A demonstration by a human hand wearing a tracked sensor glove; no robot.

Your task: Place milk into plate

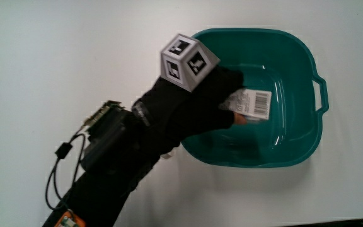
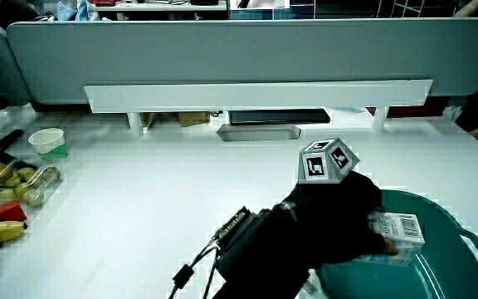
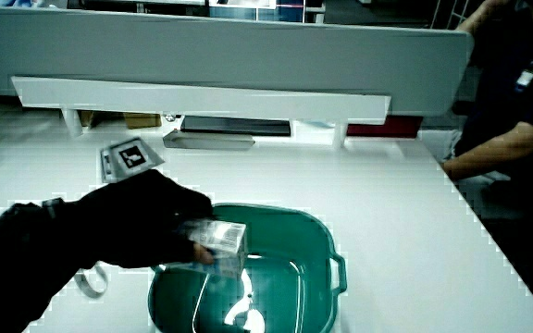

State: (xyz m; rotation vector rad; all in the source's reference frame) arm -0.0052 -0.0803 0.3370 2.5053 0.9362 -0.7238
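Your gloved hand [image 1: 194,104] is over the teal basin [image 1: 295,148], reaching in across its rim, with the forearm running back toward you over the white table [image 1: 74,57]. The fingers are closed around the milk carton [image 1: 252,104]; a bare fingertip [image 1: 238,117] shows pressed against the side of the carton nearer to you. The patterned cube [image 1: 188,60] sits on the back of the hand, above the basin's rim.

The milk carton is a small white box with a barcode label facing up in the main view. In both side views it is held inside the basin's outline, [image 2: 398,228] and [image 3: 222,239], above the basin floor. You cannot tell from these views whether the carton touches the floor; in a side view it appears raised off it [image 3: 222,239].

The vessel itself is a deep teal basin with rounded corners and a small handle [image 1: 322,93] on one wall, not a flat plate. Its floor shows bright reflections [image 3: 243,310].

A black device with a cable [image 1: 58,165] is strapped at the wrist and trails along the forearm.

Elsewhere on the table, in a side view, a white cup [image 2: 48,143] and a container of fruit pieces [image 2: 15,184] stand well apart from the basin, at the table's edge. A low grey partition [image 2: 247,50] with a white shelf [image 2: 256,95] closes off the table.
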